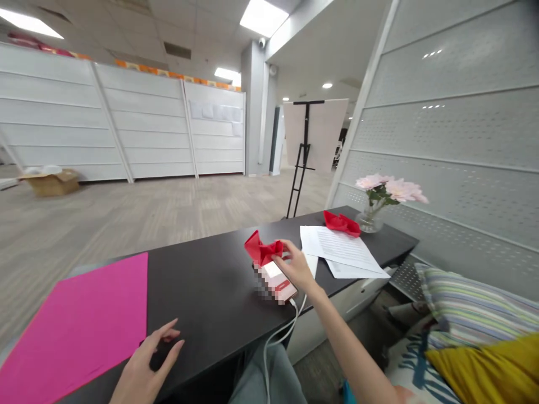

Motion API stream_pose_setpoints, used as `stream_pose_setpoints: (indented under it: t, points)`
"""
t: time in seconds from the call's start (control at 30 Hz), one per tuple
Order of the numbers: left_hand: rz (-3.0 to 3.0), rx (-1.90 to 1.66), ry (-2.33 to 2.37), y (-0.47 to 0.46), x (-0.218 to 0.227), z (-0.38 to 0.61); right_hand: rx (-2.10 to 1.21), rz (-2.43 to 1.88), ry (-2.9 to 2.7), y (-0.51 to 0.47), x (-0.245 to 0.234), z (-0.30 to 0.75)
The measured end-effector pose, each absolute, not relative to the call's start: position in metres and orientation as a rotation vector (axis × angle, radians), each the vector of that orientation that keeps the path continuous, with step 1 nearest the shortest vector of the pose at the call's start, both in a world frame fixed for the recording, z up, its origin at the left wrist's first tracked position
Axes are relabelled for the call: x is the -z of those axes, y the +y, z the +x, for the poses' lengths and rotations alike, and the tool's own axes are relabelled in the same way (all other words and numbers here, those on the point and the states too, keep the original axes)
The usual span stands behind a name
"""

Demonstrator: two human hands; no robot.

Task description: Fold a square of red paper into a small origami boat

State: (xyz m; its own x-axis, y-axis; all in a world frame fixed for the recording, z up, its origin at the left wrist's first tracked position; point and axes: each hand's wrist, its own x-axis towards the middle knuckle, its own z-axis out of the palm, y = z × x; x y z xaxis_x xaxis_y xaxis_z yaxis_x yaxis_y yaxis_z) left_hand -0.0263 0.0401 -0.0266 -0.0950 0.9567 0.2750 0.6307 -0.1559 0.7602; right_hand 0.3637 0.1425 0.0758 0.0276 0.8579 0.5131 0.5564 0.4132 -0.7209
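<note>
The right hand [297,270] pinches a crisp red folded paper [261,249], all sharp creases and flared points, between thumb and fingers at one end, just over the far end of a flat, glossy phone [281,286]. A smooth white cable [266,365] loops from the phone's near end over the edge of the matte black surface [202,280]. Well apart from it, the left hand [143,362] has its fingers curved and thumb spread, beside a broad, flat magenta sheet [96,320] with straight edges. Further right, thin printed white papers [349,251] overlap at angles, with a second red folded piece [342,223], crumpled-looking and peaked, at their far edge, near a clear glass vase [370,220] of soft-petalled pale pink flowers [398,188].
</note>
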Motion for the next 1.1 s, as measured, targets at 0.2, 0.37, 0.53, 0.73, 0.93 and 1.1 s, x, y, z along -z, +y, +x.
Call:
stream_pose_setpoints:
  t: [0.2, 0.37, 0.53, 0.73, 0.93, 1.1]
  points:
    - [1.817, -1.15, 1.723, 0.041, 0.024, -0.025, -0.117, -1.551, -1.328, 0.192, -0.098, 0.497]
    - [1.857, -1.179, 1.73, 0.042, 0.027, -0.025, -0.049, -1.643, -1.225, 0.21, -0.107, 0.553]
    - [1.906, -1.143, 1.747, 0.039, 0.023, -0.022, -0.178, -1.498, -1.442, 0.214, -0.07, 0.503]
    - [1.95, -1.072, 1.745, 0.033, 0.013, -0.016, -0.32, -1.344, -1.703, 0.234, -0.029, 0.405]
    - [1.967, -1.062, 1.755, 0.031, 0.007, -0.013, -0.295, -1.428, -1.758, 0.27, -0.02, 0.402]
    - [1.978, -1.067, 1.748, 0.031, 0.01, -0.014, -0.299, -1.528, -1.798, 0.279, -0.006, 0.418]
